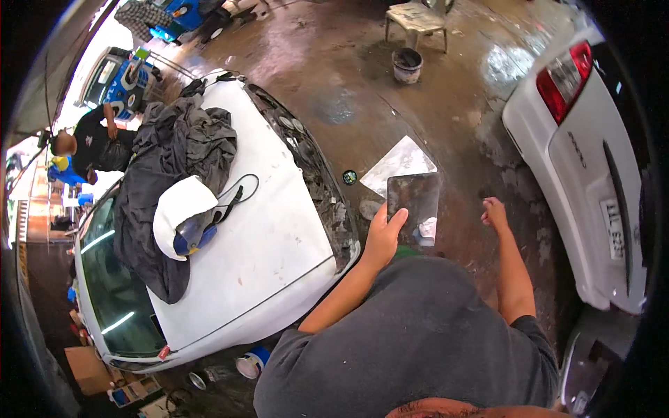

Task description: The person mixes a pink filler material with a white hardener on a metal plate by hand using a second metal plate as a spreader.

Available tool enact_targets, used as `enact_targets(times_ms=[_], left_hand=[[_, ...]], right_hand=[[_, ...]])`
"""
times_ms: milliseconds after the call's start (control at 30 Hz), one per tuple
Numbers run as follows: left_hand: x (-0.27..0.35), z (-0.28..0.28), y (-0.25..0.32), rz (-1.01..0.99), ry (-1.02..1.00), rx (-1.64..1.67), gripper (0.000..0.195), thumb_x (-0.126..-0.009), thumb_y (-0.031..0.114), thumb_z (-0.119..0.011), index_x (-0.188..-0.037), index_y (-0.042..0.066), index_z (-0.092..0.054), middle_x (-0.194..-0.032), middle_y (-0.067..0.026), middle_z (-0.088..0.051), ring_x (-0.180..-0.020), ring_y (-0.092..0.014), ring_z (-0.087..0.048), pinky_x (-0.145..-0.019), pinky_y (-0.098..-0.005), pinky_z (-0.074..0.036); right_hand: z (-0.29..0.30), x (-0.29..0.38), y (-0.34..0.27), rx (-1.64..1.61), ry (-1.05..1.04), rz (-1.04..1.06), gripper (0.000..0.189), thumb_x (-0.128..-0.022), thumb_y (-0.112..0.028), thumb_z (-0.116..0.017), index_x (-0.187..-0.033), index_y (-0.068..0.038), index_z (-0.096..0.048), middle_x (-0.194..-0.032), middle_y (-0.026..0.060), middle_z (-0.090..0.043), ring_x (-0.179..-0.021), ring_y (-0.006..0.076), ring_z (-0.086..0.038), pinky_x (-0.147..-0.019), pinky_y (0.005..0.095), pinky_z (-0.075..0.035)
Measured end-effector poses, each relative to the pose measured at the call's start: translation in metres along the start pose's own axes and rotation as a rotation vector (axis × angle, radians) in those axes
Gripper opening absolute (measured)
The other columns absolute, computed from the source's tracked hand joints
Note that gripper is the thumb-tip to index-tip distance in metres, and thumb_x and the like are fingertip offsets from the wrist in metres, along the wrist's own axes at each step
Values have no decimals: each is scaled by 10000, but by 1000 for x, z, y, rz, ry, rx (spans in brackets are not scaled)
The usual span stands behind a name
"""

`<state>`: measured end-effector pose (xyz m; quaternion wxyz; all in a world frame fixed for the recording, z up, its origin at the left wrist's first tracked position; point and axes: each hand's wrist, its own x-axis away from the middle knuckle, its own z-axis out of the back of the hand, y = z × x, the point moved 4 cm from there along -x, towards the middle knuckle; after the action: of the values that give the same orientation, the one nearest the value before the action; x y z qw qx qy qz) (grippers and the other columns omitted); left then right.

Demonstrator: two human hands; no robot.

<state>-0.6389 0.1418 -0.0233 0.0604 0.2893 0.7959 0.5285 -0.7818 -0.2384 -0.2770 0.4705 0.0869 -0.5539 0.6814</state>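
Observation:
Near the middle of the head view, my left hand [385,235] grips the lower left edge of a dark, flat rectangular plate [410,201], with the thumb lying on its face. The plate's lower right corner looks shiny and reflects light. Past it, a pale, square sheet [400,163] lies on the floor, partly covered by the plate in view. My right hand [494,214] is held out to the right with its fingers curled, and I cannot tell whether something small is in it. A small round item [349,177] lies on the floor left of the sheet.
A car with a white hood [266,209] stands at left, bearing dark cloth [157,151] and a white-and-blue mask-like item [188,224]. Another car's white rear [580,172] is at right. A bucket [407,66] stands by a plastic chair [418,18]. A person [99,138] is beyond the hood.

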Motion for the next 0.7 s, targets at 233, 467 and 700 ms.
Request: enact_targets(times_ms=[233,467,700], left_hand=[[-105,59,62,-91,99,-69,370,-1033,164,-538,-1343,-38,-526,-1240,-76,-634,-1113,-142,-567,-1007,-301,-423],[-149,139,147,-169,280,9,367,-1030,158,-536,-1346,-26,-508,-1208,-68,-630,-1075,-130,-574,-967,-282,-445],[-120,194,192,-323,648,-22,344,-1015,103,-521,-1325,-48,-517,-1207,-71,-612,-1061,-127,-555,-940,-276,-440]], right_hand=[[-91,-46,-2,655,-176,148,372,-935,-313,-579,-1128,-8,-672,-1129,252,-680,-1064,429,-647,-883,491,-511],[-161,-111,-48,664,-130,144,488,-944,-397,-549,-1114,47,-660,-1156,288,-657,-1121,471,-603,-939,529,-468],[-281,-194,-241,889,-521,302,420,-937,-368,-559,-1000,26,-687,-977,239,-681,-951,388,-666,-833,492,-511]])
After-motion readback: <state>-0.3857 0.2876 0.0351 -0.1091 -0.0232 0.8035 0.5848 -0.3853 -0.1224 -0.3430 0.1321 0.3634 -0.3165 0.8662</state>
